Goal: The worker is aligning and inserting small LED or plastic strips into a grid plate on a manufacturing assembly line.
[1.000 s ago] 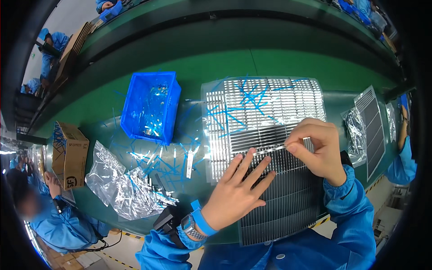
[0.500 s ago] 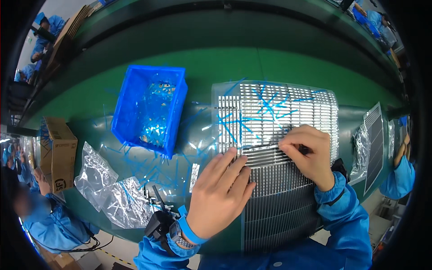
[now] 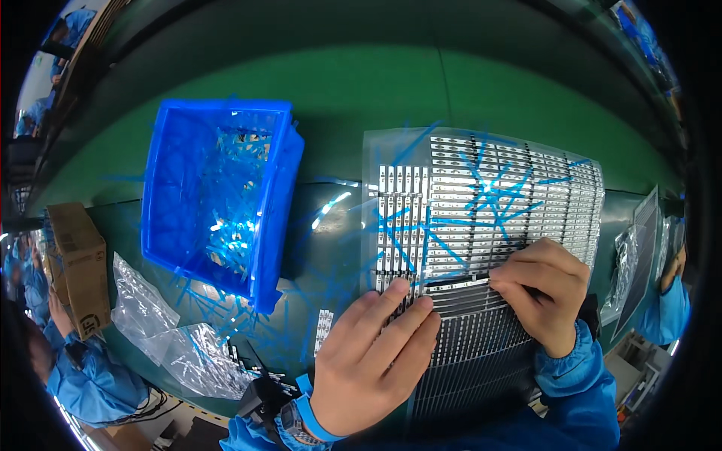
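A sheet of narrow white-and-black strips [image 3: 481, 173] in rows lies before me on the table, its lower part dark and finely lined. My left hand [image 3: 376, 361] rests on the sheet's left side, fingers stretched out and somewhat apart, fingertips at the ends of the rows. My right hand [image 3: 545, 289] is closed, thumb and forefinger pinching one thin strip [image 3: 457, 283]. That strip runs leftward from the pinch towards my left fingertips, above the dark rows. Loose blue film slivers [image 3: 492, 192] are scattered over the white rows. A shorter block of upright strips [image 3: 401, 218] sits at the sheet's left.
Left of the sheet stands a blue bin [image 3: 282, 218] holding film scraps. Clear plastic bags [image 3: 203, 361], a small strip piece [image 3: 323, 331] and blue slivers lie nearby. A cardboard box [image 3: 79, 263] and a co-worker's sleeve [image 3: 98, 376] are farther left. Another dark sheet [image 3: 639, 255] lies right.
The view has moved closer, so bin and sheet look larger. The pinched strip now lies at a flatter slant. My left hand stays laid on the sheet, and my right hand keeps its pinch.
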Demonstrator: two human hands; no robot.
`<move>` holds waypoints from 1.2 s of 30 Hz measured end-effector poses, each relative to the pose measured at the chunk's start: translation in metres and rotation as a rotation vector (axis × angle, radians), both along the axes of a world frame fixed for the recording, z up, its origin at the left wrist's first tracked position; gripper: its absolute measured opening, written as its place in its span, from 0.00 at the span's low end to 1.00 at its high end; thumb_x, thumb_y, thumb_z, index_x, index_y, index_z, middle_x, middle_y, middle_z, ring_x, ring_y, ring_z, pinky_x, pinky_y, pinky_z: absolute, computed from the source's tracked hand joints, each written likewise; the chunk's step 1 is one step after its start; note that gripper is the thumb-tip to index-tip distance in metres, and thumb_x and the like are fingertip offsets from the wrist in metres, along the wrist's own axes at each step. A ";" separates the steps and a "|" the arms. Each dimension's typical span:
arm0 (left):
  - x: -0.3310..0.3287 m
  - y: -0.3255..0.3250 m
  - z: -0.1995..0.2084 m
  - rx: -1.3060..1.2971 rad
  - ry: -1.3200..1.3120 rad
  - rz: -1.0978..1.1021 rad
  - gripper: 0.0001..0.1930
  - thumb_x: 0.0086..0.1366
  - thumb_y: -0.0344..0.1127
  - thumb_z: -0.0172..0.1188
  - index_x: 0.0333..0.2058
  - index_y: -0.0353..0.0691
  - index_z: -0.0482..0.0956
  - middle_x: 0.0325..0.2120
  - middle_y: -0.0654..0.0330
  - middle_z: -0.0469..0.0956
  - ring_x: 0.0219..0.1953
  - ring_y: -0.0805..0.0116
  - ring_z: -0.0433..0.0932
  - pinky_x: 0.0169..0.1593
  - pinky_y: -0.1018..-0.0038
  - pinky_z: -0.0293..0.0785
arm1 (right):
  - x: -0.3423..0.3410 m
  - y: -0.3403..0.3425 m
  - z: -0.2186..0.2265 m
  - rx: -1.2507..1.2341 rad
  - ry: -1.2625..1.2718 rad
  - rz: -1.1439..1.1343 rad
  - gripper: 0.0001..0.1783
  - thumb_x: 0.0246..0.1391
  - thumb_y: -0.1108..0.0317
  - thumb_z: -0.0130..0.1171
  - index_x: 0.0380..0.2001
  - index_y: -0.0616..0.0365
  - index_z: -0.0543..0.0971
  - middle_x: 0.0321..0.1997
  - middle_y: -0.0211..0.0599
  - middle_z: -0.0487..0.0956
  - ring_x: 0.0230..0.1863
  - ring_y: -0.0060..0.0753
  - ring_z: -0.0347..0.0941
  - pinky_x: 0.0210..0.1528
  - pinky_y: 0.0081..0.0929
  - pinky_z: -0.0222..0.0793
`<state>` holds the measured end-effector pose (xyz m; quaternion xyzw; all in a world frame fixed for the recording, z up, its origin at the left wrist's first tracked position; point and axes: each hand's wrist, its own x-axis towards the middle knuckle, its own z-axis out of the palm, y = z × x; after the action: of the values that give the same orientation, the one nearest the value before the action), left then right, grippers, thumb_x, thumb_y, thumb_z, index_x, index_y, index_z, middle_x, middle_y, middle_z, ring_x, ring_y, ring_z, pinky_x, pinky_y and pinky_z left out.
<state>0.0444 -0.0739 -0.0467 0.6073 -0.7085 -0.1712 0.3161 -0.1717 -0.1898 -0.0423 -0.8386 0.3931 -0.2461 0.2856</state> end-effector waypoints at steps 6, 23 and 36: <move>0.001 0.000 -0.003 -0.020 0.031 0.016 0.10 0.56 0.29 0.71 0.38 0.39 0.88 0.48 0.59 0.84 0.58 0.54 0.80 0.53 0.59 0.82 | 0.003 0.000 0.001 -0.013 0.014 -0.004 0.12 0.41 0.74 0.77 0.33 0.55 0.90 0.33 0.34 0.83 0.30 0.31 0.78 0.30 0.28 0.72; -0.001 0.001 0.000 -0.001 0.037 0.031 0.10 0.55 0.29 0.71 0.38 0.40 0.89 0.47 0.60 0.84 0.58 0.56 0.80 0.53 0.59 0.82 | 0.000 0.002 0.002 -0.038 0.034 -0.003 0.13 0.40 0.73 0.79 0.34 0.55 0.90 0.33 0.33 0.83 0.29 0.30 0.78 0.29 0.28 0.72; 0.001 -0.004 -0.003 -0.117 0.050 -0.018 0.13 0.52 0.27 0.71 0.38 0.34 0.87 0.44 0.55 0.84 0.56 0.52 0.79 0.55 0.57 0.78 | 0.002 0.003 0.003 -0.061 0.051 0.006 0.14 0.39 0.73 0.79 0.34 0.56 0.90 0.33 0.32 0.82 0.29 0.31 0.78 0.29 0.28 0.72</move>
<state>0.0456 -0.0778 -0.0493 0.5769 -0.7146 -0.1474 0.3671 -0.1696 -0.1867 -0.0398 -0.8540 0.3902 -0.2358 0.2505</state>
